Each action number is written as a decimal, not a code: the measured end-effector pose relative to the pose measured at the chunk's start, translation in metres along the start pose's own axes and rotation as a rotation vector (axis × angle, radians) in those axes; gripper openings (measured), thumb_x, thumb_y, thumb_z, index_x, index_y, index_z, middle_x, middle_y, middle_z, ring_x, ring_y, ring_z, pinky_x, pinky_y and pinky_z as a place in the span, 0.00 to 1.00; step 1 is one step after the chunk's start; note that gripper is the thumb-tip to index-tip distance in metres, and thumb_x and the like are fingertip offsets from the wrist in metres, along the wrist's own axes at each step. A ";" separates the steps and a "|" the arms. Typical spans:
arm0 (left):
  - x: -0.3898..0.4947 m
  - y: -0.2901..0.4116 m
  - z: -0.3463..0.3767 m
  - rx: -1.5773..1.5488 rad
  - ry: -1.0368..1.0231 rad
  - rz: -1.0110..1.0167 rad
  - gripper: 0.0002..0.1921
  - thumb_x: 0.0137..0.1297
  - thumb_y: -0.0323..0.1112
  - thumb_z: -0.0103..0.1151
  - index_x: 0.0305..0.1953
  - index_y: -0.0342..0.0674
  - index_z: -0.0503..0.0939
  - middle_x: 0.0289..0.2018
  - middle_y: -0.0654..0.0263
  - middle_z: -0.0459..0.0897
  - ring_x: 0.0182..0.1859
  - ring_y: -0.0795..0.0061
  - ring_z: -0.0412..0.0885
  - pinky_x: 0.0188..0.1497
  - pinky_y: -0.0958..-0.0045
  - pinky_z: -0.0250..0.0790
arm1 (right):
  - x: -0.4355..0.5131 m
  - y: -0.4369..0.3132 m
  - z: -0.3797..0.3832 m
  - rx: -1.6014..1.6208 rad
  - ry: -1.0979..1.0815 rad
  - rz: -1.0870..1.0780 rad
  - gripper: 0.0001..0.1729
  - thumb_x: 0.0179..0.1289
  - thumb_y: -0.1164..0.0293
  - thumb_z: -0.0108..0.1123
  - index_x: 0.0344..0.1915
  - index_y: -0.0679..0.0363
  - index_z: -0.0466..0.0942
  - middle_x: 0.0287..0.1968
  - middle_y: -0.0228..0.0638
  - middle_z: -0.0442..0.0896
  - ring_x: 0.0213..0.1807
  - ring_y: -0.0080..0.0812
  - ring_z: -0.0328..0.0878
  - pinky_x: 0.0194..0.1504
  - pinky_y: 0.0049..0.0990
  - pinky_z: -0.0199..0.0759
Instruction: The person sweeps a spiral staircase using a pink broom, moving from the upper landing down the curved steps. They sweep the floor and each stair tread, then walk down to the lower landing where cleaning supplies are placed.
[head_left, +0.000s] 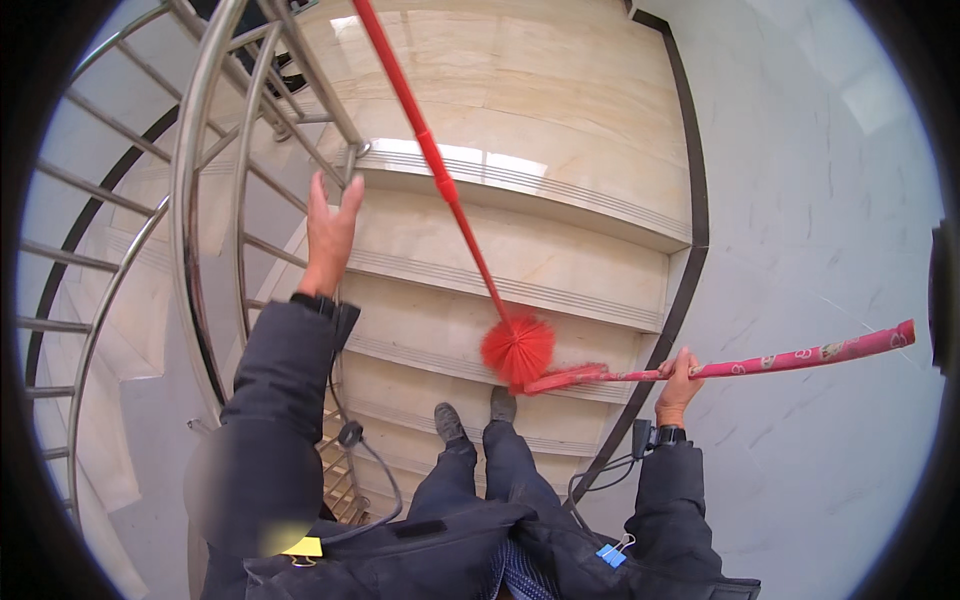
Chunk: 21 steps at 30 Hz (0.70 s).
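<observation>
My left hand (330, 229) is empty, fingers apart, held up beside the stainless steel railing (196, 187); whether it touches the metal I cannot tell. In my right hand (679, 382) is the handle of a broom (795, 361), wrapped in a pink patterned cover. Its reddish head (566, 377) points left, over the steps in front of my feet. Overlapping that head is the round red bristle head of a long-handled duster (517, 349). The duster's red telescopic pole (424, 142) runs up out of the top of the view, and neither of my hands holds it.
My shoes (504, 405) are on a staircase of polished stone steps (510, 225) with grooved edges. A wall (795, 247) with a dark skirting (699, 165) borders the right side. Behind the railing, upper left, another person's dark shoe (289, 84) shows. Cables (375, 457) hang from my sleeves.
</observation>
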<state>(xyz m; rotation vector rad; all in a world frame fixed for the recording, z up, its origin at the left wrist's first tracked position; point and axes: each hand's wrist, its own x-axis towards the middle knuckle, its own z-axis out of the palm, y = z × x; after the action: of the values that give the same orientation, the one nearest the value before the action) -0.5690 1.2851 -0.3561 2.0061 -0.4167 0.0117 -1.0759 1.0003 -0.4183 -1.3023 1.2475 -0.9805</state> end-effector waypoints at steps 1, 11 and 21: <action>0.017 0.013 0.024 -0.141 0.002 -0.043 0.46 0.66 0.56 0.63 0.72 0.27 0.57 0.69 0.41 0.65 0.74 0.48 0.60 0.75 0.62 0.52 | 0.003 0.002 -0.004 -0.003 -0.025 0.008 0.24 0.75 0.64 0.56 0.19 0.55 0.64 0.15 0.28 0.68 0.19 0.23 0.68 0.26 0.27 0.66; 0.073 0.048 0.129 -0.255 -0.257 -0.360 0.44 0.60 0.65 0.65 0.67 0.36 0.70 0.61 0.53 0.76 0.61 0.64 0.74 0.61 0.58 0.63 | 0.014 0.028 -0.032 0.103 -0.023 0.116 0.21 0.76 0.64 0.55 0.23 0.56 0.65 0.17 0.29 0.69 0.22 0.24 0.69 0.29 0.27 0.67; 0.087 0.060 0.176 -0.608 -0.232 -0.406 0.16 0.69 0.51 0.62 0.39 0.46 0.73 0.27 0.71 0.75 0.34 0.76 0.76 0.42 0.65 0.70 | 0.010 0.031 -0.042 0.051 -0.084 0.098 0.21 0.77 0.64 0.54 0.24 0.57 0.64 0.17 0.29 0.68 0.21 0.24 0.68 0.29 0.28 0.68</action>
<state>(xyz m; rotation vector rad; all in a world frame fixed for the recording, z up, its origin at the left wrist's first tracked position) -0.5354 1.0825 -0.3683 1.4566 -0.1235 -0.5426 -1.1202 0.9867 -0.4444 -1.2191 1.2032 -0.8737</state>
